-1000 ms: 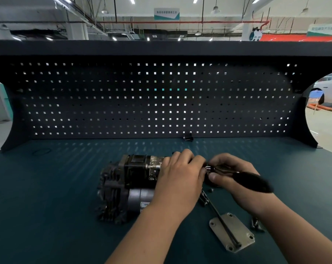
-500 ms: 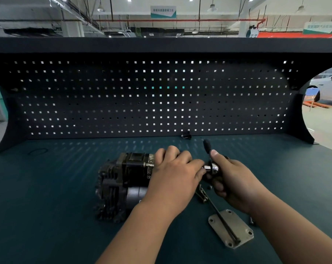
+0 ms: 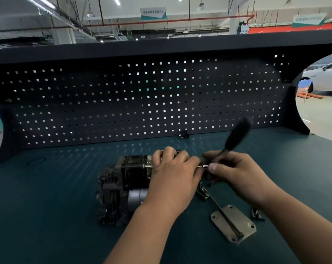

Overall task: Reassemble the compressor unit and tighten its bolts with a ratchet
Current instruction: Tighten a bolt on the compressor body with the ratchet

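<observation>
Compressor unit [image 3: 123,187] lies on the counter [image 3: 47,216], your left hand [image 3: 172,178] curled over its right end. Just beside it, your right hand [image 3: 237,174] grips the ratchet [image 3: 235,136] near its head, handle angled up and away. A metal plate [image 3: 243,220] lies nearer you.

1. From the dark ribbed metal compressor unit [image 3: 121,187], the teal bench top [image 3: 47,206] lies open from 7 to 10 o'clock.
2. At 12 o'clock the black perforated back panel [image 3: 123,103] closes the way.
3. At 3 o'clock the right hand [image 3: 235,174] holds the black ratchet handle [image 3: 237,134] raised.
4. At 4 o'clock loose dark bolts [image 3: 203,193], a thin black rod [image 3: 220,208] and a grey four-hole metal plate [image 3: 223,222] cover the surface.
</observation>
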Demonstrator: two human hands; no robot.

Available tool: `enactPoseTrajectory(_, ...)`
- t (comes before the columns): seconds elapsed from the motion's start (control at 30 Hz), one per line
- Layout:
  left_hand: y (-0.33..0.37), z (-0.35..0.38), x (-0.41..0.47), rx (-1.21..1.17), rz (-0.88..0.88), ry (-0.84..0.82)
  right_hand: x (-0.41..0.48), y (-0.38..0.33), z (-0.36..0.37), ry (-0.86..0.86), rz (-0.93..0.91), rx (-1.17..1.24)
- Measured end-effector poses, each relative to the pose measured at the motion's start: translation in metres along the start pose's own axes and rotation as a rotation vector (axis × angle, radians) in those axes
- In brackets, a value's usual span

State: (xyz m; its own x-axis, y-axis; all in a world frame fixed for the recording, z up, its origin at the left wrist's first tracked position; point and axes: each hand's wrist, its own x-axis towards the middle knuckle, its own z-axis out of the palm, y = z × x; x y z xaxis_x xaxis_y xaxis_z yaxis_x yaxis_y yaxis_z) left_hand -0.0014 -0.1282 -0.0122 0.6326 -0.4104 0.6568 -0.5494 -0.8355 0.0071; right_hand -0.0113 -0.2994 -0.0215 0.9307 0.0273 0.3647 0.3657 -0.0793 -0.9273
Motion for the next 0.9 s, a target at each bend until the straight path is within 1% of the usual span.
enactPoseTrajectory(0.07,0.001,0.000,-0.001,-0.036,-0.026,0.050,0.002,-0.001,0.008,0.058,0.049,0.097)
enactPoseTrajectory(0.13,0.000,0.000,-0.003,-0.047,-0.046,0.104,0.005,0.000,0.015,0.110,0.142,0.160)
enactPoseTrajectory(0.2,-0.005,0.003,-0.006,-0.023,-0.041,0.134,0.006,0.000,0.019,0.131,0.228,0.123)
enactPoseTrajectory(0.27,-0.008,0.004,-0.007,-0.002,-0.021,0.141,0.004,0.001,0.020,0.125,0.246,0.019)
enactPoseTrajectory(0.33,-0.010,0.006,-0.008,0.016,-0.011,0.140,0.003,0.002,0.016,0.119,0.206,-0.084)
enactPoseTrajectory(0.4,-0.009,0.005,-0.006,0.018,-0.014,0.137,0.003,0.003,0.010,0.110,0.110,-0.140)
enactPoseTrajectory(0.47,-0.009,0.005,-0.006,0.001,-0.017,0.145,0.003,0.004,0.005,0.073,-0.004,-0.099)
enactPoseTrajectory(0.53,-0.009,0.007,-0.006,-0.011,-0.023,0.162,0.003,0.005,-0.001,0.019,-0.079,-0.077)
enactPoseTrajectory(0.63,-0.008,0.008,-0.005,-0.035,-0.030,0.161,0.002,0.004,-0.007,-0.073,-0.135,-0.221)
enactPoseTrajectory(0.7,-0.008,0.010,-0.006,-0.036,-0.040,0.161,0.001,0.006,-0.009,-0.102,-0.160,-0.257)
enactPoseTrajectory(0.77,-0.009,0.012,-0.008,-0.031,-0.044,0.189,0.003,0.008,-0.006,-0.038,-0.086,-0.162)
enactPoseTrajectory(0.83,-0.009,0.013,-0.010,-0.031,-0.034,0.215,0.005,0.008,0.001,0.023,-0.002,0.001)
enactPoseTrajectory(0.9,-0.007,0.015,-0.013,-0.028,-0.009,0.230,0.006,0.005,0.008,0.050,0.058,0.087)
